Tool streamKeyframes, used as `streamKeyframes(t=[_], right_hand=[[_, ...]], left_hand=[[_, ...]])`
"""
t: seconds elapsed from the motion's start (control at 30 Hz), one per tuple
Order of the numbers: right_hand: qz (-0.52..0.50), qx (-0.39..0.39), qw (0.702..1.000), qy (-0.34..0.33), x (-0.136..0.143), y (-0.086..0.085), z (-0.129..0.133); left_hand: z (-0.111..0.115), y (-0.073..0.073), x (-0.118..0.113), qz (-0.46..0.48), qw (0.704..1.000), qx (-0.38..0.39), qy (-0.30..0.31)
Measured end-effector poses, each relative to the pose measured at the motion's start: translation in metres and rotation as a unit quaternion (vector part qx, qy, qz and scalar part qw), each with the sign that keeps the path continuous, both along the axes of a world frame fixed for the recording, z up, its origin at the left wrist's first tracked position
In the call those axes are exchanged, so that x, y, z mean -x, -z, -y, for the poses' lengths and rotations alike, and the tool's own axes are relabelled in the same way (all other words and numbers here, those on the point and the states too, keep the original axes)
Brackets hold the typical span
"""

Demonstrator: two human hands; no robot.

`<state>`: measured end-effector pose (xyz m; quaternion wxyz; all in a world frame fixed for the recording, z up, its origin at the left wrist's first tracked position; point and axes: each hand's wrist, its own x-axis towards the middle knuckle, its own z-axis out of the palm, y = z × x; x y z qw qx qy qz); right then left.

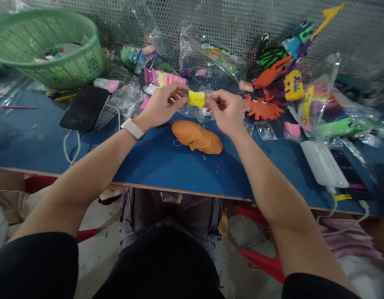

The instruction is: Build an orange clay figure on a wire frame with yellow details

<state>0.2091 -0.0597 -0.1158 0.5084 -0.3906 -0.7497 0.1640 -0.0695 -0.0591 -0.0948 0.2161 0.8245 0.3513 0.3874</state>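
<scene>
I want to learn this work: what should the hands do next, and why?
Perhaps gently stretch the yellow piece a little: the left hand and the right hand hold its opposite ends, and it looks soft, with an uneven edge.

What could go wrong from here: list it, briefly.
1. The yellow piece, pinched between left hand and right hand, might tear if pulled hard.
2. The orange form lies close by the hands; a wrist could dent it, if soft.
3. The white power bank sits near the edge of the blue table, a cable drooping over; a snag might drag it off.
</scene>
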Motion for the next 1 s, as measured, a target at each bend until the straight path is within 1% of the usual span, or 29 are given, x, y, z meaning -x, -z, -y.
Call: streamKeyframes(t=[0.13,0.2,0.3,0.4,0.53,0.63,0.73,0.8,1.0], right_hand=[[-0.004,-0.004,0.999,-0.033,0.010,-0.008,0.014],[0.000,-0.003,0.999,-0.038,0.015,-0.013,0.022],[-0.006,-0.017,1.000,0.011,0.018,-0.018,0.030],[-0.017,-0.030,0.998,0.060,0.018,-0.017,0.031],[-0.011,-0.025,0.998,0.061,0.017,-0.013,0.028],[-0.005,-0.014,0.998,0.065,0.018,-0.014,0.027],[0.008,-0.003,0.999,0.049,0.019,-0.019,0.029],[0.016,-0.010,0.999,0.037,0.020,-0.023,0.033],[0.060,-0.051,0.994,0.071,0.025,-0.032,0.048]], left_hand=[[0.005,0.001,-0.004,-0.022,0.999,-0.027,0.000],[0.008,0.001,-0.008,-0.035,0.999,-0.030,-0.004],[0.012,0.001,-0.010,-0.026,0.999,-0.022,-0.019],[0.014,0.001,-0.010,-0.018,0.999,-0.017,-0.023],[0.018,0.000,-0.010,-0.014,1.000,-0.015,-0.014],[0.020,0.000,-0.012,-0.004,1.000,-0.020,-0.016],[0.020,-0.002,-0.012,0.004,0.999,-0.024,-0.036],[0.020,-0.002,-0.012,0.007,0.998,-0.023,-0.050],[0.019,-0.003,-0.010,0.004,0.999,-0.023,-0.042]])
